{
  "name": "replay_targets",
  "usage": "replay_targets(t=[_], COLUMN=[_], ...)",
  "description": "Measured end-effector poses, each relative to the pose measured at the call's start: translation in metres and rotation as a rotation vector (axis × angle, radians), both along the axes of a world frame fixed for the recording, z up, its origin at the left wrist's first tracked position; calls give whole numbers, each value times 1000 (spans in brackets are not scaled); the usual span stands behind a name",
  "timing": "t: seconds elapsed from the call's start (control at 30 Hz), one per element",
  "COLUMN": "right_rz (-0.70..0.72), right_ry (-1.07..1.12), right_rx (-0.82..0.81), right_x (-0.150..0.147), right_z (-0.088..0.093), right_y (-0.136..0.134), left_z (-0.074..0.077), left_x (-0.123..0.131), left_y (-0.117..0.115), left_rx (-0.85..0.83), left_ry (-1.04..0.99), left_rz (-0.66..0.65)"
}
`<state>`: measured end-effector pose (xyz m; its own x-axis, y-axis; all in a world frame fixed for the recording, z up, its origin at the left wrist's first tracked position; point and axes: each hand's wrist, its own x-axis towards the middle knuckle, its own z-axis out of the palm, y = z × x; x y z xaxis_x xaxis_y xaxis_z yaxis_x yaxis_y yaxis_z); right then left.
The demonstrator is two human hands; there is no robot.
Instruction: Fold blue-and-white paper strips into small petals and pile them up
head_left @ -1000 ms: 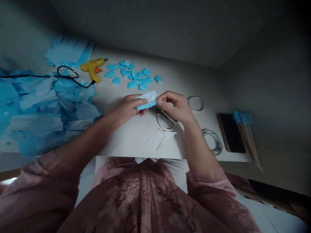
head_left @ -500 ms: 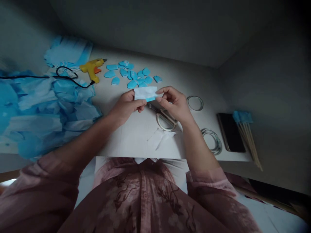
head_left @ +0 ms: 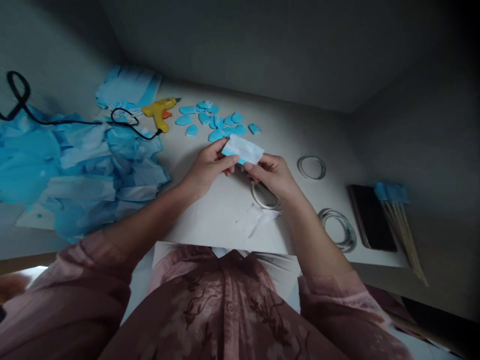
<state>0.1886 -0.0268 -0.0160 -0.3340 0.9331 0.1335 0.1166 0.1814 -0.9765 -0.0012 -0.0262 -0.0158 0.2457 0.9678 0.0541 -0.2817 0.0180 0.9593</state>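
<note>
Both my hands hold a small folded piece of pale blue paper [head_left: 243, 149] above the white table [head_left: 210, 220]. My left hand [head_left: 208, 167] pinches its left end between thumb and fingers. My right hand [head_left: 273, 175] grips its right lower edge, fingers closed. Scissors [head_left: 264, 196] with pale handles lie on the table just under my right hand. Several small blue cut paper pieces [head_left: 221, 122] are scattered behind the held paper.
A yellow glue gun [head_left: 160, 111] with a black cord lies at the back left beside a heap of blue tissue paper [head_left: 75, 165]. Two wire rings [head_left: 311, 167] [head_left: 339, 227], a dark phone [head_left: 371, 216] and blue-tipped wooden sticks [head_left: 399, 220] sit at the right. White scraps [head_left: 257, 217] lie near the front edge.
The paper has been turned and tilted in my hands; my right hand shifted from its upper right corner to beneath its right edge. The view has moved slightly to the left.
</note>
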Motion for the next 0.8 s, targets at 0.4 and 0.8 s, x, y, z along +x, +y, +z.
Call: replay_targets(t=[0.4, 0.8], right_rz=[-39, -257], right_ry=[11, -261], right_rx=[7, 499], right_x=[-9, 19], right_z=[0, 11], right_y=[-2, 5], left_z=[-8, 5], left_x=[1, -1], left_y=[-4, 1], left_rx=[-156, -322], left_ry=[-31, -158], left_rz=[-48, -12])
